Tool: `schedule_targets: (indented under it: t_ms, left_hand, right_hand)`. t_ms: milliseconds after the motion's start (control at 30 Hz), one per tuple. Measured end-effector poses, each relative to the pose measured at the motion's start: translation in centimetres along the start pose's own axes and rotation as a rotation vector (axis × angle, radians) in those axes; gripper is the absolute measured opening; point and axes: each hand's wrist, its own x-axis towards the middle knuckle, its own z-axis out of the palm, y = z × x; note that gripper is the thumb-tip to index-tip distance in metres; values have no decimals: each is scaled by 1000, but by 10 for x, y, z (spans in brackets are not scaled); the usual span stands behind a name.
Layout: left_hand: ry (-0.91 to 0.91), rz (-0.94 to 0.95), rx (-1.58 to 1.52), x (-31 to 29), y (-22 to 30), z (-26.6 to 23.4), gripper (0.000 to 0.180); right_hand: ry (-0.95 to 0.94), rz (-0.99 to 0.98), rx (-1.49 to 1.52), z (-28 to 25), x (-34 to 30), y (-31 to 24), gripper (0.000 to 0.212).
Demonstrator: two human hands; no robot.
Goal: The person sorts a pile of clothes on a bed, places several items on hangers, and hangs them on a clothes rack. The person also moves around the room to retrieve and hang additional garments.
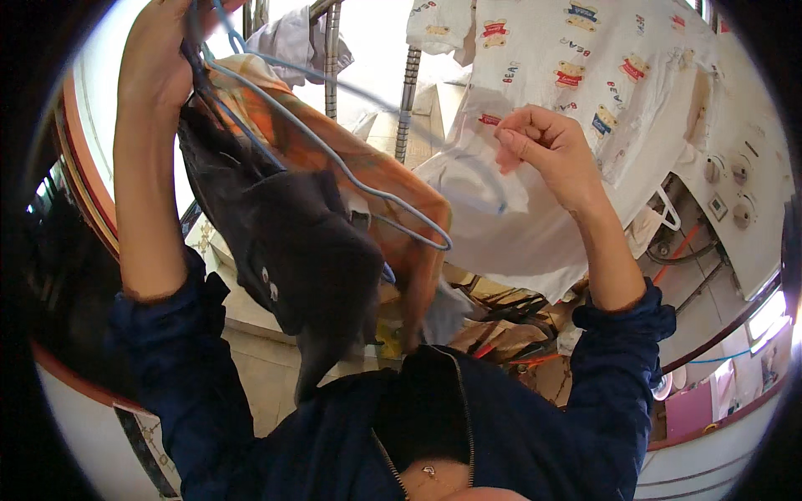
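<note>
My left hand (167, 63), raised at the upper left, is closed round the top ends of several clothes hangers. One light-blue wire hanger (334, 159) slants down to the right from it, and another is smeared by motion. Below that hand hang a dark garment (309, 242) with small white marks and an orange plaid garment (384, 167). At the right, my right hand (547, 154) has its fingers curled and thumb pressed in; what they hold, if anything, I cannot make out. Behind it hangs a white garment (518, 225) with bear prints.
Metal poles (408, 100) stand upright behind the clothes, and a grey cloth (288, 42) hangs beside them. A white appliance panel with knobs (739, 174) is at the right, near a white plastic hanger (667, 209). Tiled floor (267, 363) shows below.
</note>
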Motion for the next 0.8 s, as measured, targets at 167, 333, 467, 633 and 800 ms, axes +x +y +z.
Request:
schedule_targets:
  t_ms: [167, 333, 467, 633, 800]
  left_hand:
    - [-146, -172, -241, 7, -4, -15, 25]
    - [-231, -182, -271, 18, 9, -24, 31]
    - [-245, -163, -224, 10, 18, -20, 28]
    - [-223, -194, -75, 8, 33, -52, 26]
    - [-236, -159, -147, 1, 34, -46, 24]
  right_hand:
    - [97, -387, -539, 0, 15, -17, 28]
    - [1120, -1056, -1373, -185, 113, -82, 19]
    - [1118, -404, -1549, -273, 134, -94, 25]
    - [1045, -95, -1448, -257, 160, -86, 36]
    - [691, -200, -1582, -380, 145, -131, 36]
